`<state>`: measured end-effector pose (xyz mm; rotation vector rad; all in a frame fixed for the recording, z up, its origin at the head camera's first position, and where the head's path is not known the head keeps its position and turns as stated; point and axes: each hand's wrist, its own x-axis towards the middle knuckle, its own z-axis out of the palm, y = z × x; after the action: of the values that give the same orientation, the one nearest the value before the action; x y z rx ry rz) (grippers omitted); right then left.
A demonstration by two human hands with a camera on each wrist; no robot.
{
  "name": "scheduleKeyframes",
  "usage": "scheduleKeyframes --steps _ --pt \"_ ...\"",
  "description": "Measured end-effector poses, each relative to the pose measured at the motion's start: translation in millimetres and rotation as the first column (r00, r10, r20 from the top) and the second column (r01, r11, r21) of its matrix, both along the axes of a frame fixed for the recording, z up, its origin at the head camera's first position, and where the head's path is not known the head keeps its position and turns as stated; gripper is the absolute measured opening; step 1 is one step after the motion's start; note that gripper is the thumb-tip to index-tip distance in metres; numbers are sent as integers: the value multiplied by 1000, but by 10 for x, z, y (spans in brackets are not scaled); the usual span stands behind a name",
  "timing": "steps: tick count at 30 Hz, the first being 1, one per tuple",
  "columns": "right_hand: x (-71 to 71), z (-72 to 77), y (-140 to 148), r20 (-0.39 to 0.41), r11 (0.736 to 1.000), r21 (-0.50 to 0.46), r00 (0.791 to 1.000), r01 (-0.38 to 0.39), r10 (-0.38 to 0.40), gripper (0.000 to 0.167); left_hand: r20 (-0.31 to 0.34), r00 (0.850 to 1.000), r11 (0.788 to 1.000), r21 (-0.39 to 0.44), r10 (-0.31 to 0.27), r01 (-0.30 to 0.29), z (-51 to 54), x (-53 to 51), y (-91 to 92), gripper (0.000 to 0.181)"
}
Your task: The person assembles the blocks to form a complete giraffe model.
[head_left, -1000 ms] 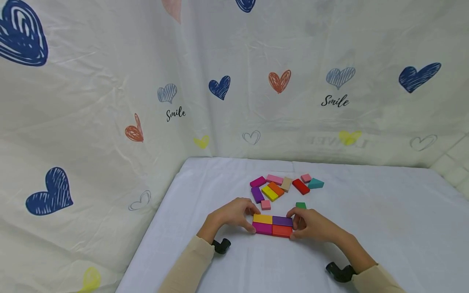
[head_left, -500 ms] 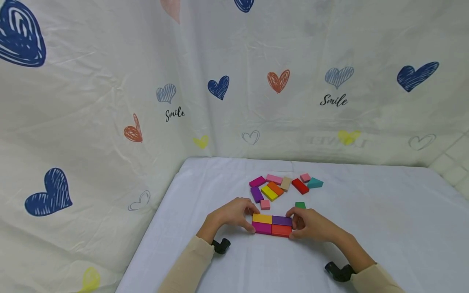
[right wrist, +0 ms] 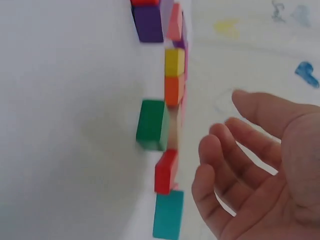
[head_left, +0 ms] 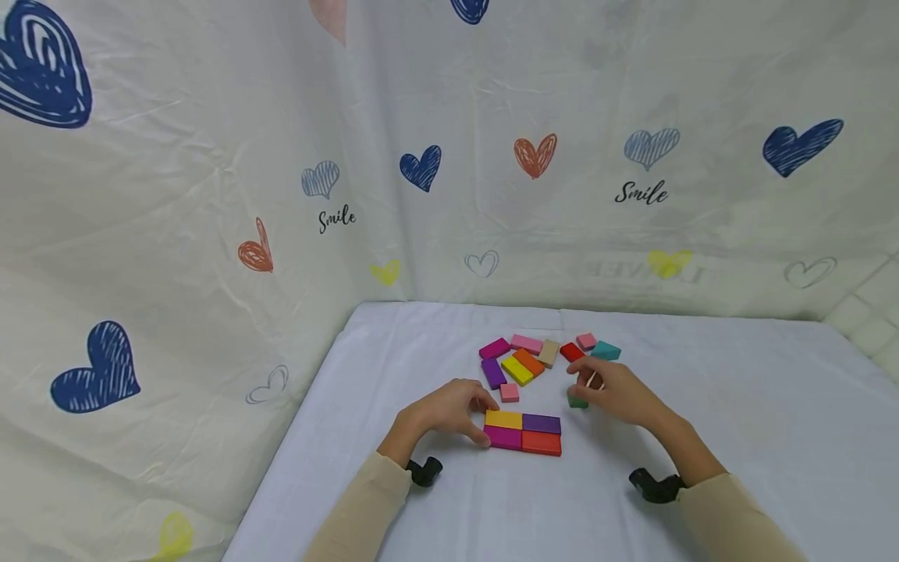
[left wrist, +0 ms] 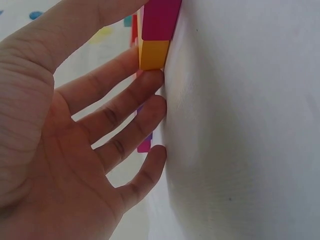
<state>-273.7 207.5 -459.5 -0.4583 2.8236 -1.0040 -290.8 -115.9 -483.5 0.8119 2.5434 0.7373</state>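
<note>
Four blocks lie joined in a flat rectangle: yellow-orange [head_left: 503, 420], purple [head_left: 541, 424], magenta [head_left: 502, 438] and red-orange [head_left: 541, 443]. At its left end, my left hand [head_left: 449, 407] holds the yellow-orange and magenta blocks between thumb and index finger. In the left wrist view the other fingers spread along the cloth. My right hand [head_left: 621, 390] hovers over a green block [head_left: 577, 402], thumb and fingers apart and loosely bent. The right wrist view shows a gap between those fingers and the green block [right wrist: 152, 125].
Behind the rectangle lie several loose blocks, among them a small pink one [head_left: 509, 393], yellow [head_left: 517, 371], orange [head_left: 529, 361], beige [head_left: 548, 353], red [head_left: 572, 351] and teal [head_left: 605, 350]. A white cloth [head_left: 449, 515] covers the table; a heart-print curtain [head_left: 576, 234] hangs behind.
My right hand has let go of the rectangle's right end and moved up and away to the green block. My left hand stays where it was.
</note>
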Motion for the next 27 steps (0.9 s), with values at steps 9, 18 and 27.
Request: scheduleKeyframes --steps 9,18,27 --pt "-371 -110 176 10 989 45 990 139 -139 40 -1 1000 1000 6 -1 1 -21 -23 -23 50" --pt "-541 -253 207 25 955 191 971 229 -238 58 -5 1000 1000 12 -10 10 -20 -20 -3 50" --pt "-597 -257 195 19 940 238 967 243 -255 51 11 1000 1000 10 13 -13 2 -4 16 51"
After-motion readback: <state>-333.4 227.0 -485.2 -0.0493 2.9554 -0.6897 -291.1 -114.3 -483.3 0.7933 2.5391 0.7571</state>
